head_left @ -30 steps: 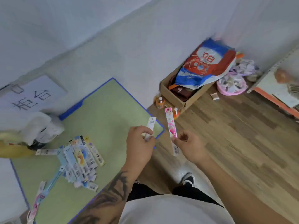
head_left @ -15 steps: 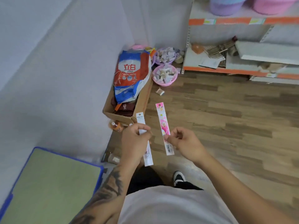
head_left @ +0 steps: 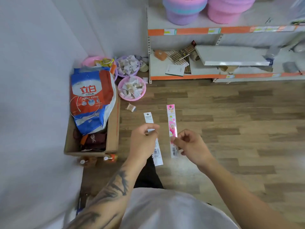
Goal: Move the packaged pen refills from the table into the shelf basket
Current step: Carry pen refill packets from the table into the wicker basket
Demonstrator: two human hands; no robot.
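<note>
- While both hands are raised over the wood-grain plank floor point(head_left: 231, 129), each grips one flat, narrow refill pack.
- Left hand point(head_left: 142, 144): fingers curled round the middle of the white refill pack point(head_left: 148, 117), a long glossy strip with a punched hang hole at the top and a barcode near the bottom; it stands roughly upright and leans slightly.
- Right hand point(head_left: 192, 146): thumb and fingertips pinch the lower part of the pink refill pack point(head_left: 172, 120), a shiny plastic sleeve with cartoon print and a barcode at the bottom end; upright, just beside the white one, not touching it.
- Both packs are in the air in front of the person, well apart from the shelf.
- Metal shelf unit point(head_left: 189, 31) ahead, grey boards with orange edge strips and small price tags.
- Top board carries two round, soft-looking tubs: purple basket point(head_left: 183, 12) and pink basket point(head_left: 229, 9), side by side.
- Lower board: loose grey shelf board point(head_left: 231, 55) lying tilted, a flat paper card, bundles of thin sticks.
- Left, by the wall: open cardboard box point(head_left: 113, 123) with a crinkled red-blue-white detergent bag point(head_left: 90, 98) on top.
- Round pink plastic bowl point(head_left: 142, 95) of small wrapped packets on the floor near the box.
</note>
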